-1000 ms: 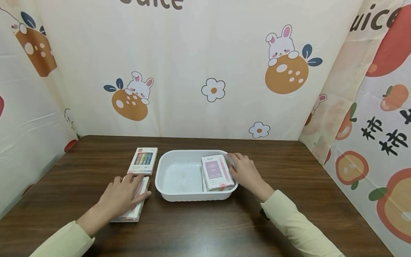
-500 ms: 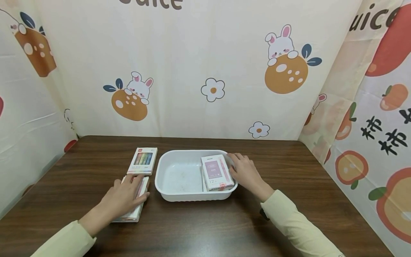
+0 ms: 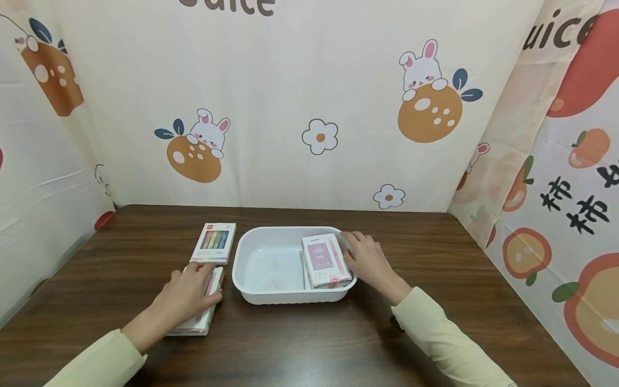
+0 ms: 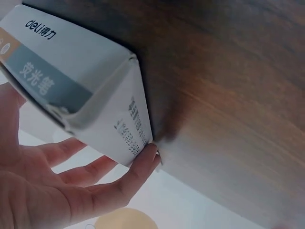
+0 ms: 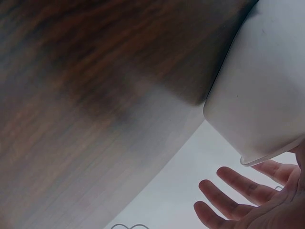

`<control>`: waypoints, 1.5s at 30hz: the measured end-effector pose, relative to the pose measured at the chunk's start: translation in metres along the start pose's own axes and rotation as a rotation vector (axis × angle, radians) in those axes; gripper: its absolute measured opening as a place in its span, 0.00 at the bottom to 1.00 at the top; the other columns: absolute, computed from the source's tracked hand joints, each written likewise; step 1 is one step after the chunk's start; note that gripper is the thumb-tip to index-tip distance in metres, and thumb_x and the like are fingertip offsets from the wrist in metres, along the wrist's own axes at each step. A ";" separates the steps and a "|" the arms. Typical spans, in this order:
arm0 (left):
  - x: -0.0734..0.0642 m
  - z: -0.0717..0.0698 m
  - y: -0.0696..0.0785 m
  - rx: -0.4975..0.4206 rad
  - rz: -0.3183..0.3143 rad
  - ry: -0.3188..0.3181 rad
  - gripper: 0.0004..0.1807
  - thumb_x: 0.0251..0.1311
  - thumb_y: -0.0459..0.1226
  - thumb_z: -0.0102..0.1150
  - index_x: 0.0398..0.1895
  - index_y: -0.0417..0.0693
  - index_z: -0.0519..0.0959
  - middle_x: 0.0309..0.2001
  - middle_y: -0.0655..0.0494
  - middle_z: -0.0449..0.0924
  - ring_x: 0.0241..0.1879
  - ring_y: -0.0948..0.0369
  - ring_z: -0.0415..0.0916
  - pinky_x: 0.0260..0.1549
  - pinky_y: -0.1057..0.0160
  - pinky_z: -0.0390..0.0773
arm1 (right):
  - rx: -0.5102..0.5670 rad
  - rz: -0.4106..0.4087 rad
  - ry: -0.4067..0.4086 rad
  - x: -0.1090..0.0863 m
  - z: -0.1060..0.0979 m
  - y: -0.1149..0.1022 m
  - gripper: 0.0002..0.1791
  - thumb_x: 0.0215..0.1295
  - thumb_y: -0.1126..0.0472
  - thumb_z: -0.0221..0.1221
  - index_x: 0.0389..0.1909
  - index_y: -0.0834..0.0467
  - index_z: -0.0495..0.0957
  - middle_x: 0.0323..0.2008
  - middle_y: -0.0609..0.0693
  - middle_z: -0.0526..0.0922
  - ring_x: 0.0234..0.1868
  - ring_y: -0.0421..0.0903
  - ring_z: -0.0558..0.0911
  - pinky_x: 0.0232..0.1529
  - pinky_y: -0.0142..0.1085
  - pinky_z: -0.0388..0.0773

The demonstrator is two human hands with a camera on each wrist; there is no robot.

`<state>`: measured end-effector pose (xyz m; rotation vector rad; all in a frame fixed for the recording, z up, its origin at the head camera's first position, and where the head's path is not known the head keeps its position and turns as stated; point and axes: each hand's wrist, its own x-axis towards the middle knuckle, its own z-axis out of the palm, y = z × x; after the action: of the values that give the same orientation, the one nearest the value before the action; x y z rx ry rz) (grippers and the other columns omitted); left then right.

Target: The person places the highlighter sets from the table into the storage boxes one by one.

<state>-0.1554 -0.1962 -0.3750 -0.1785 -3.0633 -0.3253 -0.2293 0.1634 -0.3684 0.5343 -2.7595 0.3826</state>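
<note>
In the head view my left hand (image 3: pixel 184 294) lies over a white highlighter box (image 3: pixel 204 321) on the table, thumb at its right side and fingers toward its far end. The left wrist view shows a fingertip touching the lower far corner of this highlighter box (image 4: pixel 71 57). My right hand (image 3: pixel 371 263) rests at the right rim of a white plastic basin (image 3: pixel 275 297). Its fingers are loosely spread outside the basin wall (image 5: pixel 262 90) in the right wrist view. Inside the basin, at the right, sits a white and pink box (image 3: pixel 323 260), close to my right thumb.
Just beyond my left hand, a white box with a window of coloured pens (image 3: pixel 215 243) lies flat, left of the basin. The brown table (image 3: pixel 300 349) ends at a printed curtain (image 3: pixel 271 107) behind and at the sides.
My left thumb has drawn in slightly toward the highlighter box. The right hand, basin and boxes hold their places; the head view has shifted a little.
</note>
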 end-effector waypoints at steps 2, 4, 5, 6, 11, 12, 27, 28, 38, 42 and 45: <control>0.000 -0.001 0.000 -0.005 -0.009 -0.006 0.33 0.45 0.49 0.61 0.54 0.41 0.70 0.46 0.34 0.70 0.31 0.39 0.69 0.18 0.49 0.72 | 0.000 0.002 -0.006 0.000 0.000 0.000 0.22 0.58 0.62 0.55 0.56 0.59 0.71 0.50 0.58 0.77 0.44 0.57 0.76 0.40 0.51 0.74; 0.000 -0.001 0.000 -0.005 -0.015 -0.011 0.33 0.45 0.48 0.61 0.54 0.41 0.70 0.46 0.33 0.70 0.32 0.39 0.69 0.18 0.49 0.72 | -0.002 0.006 -0.013 0.000 0.000 -0.001 0.22 0.58 0.62 0.54 0.56 0.58 0.71 0.50 0.58 0.77 0.44 0.57 0.76 0.41 0.51 0.74; 0.001 -0.001 0.000 -0.003 -0.017 -0.012 0.33 0.45 0.48 0.61 0.54 0.40 0.70 0.46 0.33 0.70 0.32 0.38 0.69 0.18 0.48 0.72 | -0.004 0.009 -0.016 -0.001 0.000 -0.001 0.22 0.58 0.62 0.54 0.56 0.58 0.71 0.50 0.58 0.77 0.44 0.57 0.76 0.41 0.51 0.74; 0.001 -0.001 0.000 -0.001 -0.020 -0.013 0.33 0.45 0.48 0.61 0.54 0.40 0.70 0.46 0.33 0.70 0.32 0.38 0.69 0.18 0.48 0.72 | -0.005 0.009 -0.018 -0.001 0.000 -0.001 0.22 0.58 0.62 0.54 0.56 0.58 0.71 0.51 0.58 0.76 0.44 0.57 0.76 0.41 0.51 0.74; 0.002 -0.004 0.001 0.017 -0.023 -0.012 0.33 0.46 0.49 0.61 0.54 0.39 0.70 0.46 0.32 0.70 0.33 0.37 0.69 0.20 0.45 0.73 | -0.009 0.014 -0.020 -0.001 0.000 -0.001 0.22 0.59 0.62 0.54 0.56 0.58 0.70 0.51 0.58 0.76 0.44 0.57 0.76 0.42 0.51 0.74; 0.002 -0.004 0.002 0.021 -0.021 -0.007 0.33 0.46 0.49 0.61 0.54 0.39 0.70 0.46 0.32 0.70 0.33 0.37 0.69 0.20 0.45 0.73 | -0.009 0.015 -0.020 -0.001 0.000 -0.001 0.22 0.59 0.62 0.54 0.56 0.58 0.70 0.51 0.58 0.76 0.44 0.57 0.76 0.42 0.51 0.73; 0.014 -0.026 0.005 0.052 0.001 -0.012 0.32 0.46 0.49 0.60 0.52 0.36 0.70 0.41 0.32 0.71 0.29 0.40 0.69 0.17 0.48 0.72 | 0.006 0.004 -0.014 0.000 0.000 -0.001 0.22 0.59 0.63 0.54 0.56 0.59 0.70 0.50 0.58 0.76 0.44 0.58 0.76 0.41 0.52 0.73; 0.015 -0.028 0.005 0.055 0.003 -0.010 0.33 0.47 0.49 0.60 0.52 0.36 0.70 0.41 0.31 0.71 0.29 0.40 0.69 0.17 0.48 0.72 | 0.006 0.003 -0.012 0.000 0.000 -0.001 0.22 0.59 0.63 0.54 0.56 0.59 0.71 0.50 0.58 0.76 0.44 0.58 0.76 0.41 0.52 0.73; 0.024 -0.043 0.011 0.051 0.021 0.061 0.32 0.45 0.49 0.60 0.51 0.39 0.69 0.42 0.31 0.71 0.28 0.39 0.69 0.16 0.49 0.72 | 0.004 0.007 -0.017 0.000 0.000 -0.001 0.22 0.59 0.62 0.54 0.56 0.58 0.70 0.50 0.58 0.76 0.45 0.58 0.76 0.42 0.52 0.73; 0.028 -0.048 0.013 0.050 0.025 0.075 0.32 0.47 0.49 0.60 0.52 0.39 0.69 0.43 0.31 0.71 0.30 0.37 0.69 0.17 0.46 0.72 | 0.001 0.007 -0.021 0.000 0.000 0.000 0.22 0.59 0.62 0.54 0.56 0.58 0.70 0.51 0.58 0.76 0.45 0.57 0.76 0.42 0.52 0.73; 0.032 -0.052 0.017 0.047 0.034 0.091 0.31 0.47 0.48 0.59 0.51 0.38 0.70 0.43 0.31 0.71 0.30 0.36 0.69 0.19 0.45 0.72 | 0.001 0.005 -0.018 0.000 0.000 0.000 0.22 0.59 0.62 0.54 0.56 0.58 0.70 0.51 0.58 0.76 0.45 0.57 0.76 0.42 0.51 0.73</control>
<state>-0.1824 -0.1870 -0.3184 -0.2075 -2.9713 -0.2520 -0.2291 0.1633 -0.3686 0.5345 -2.7788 0.3817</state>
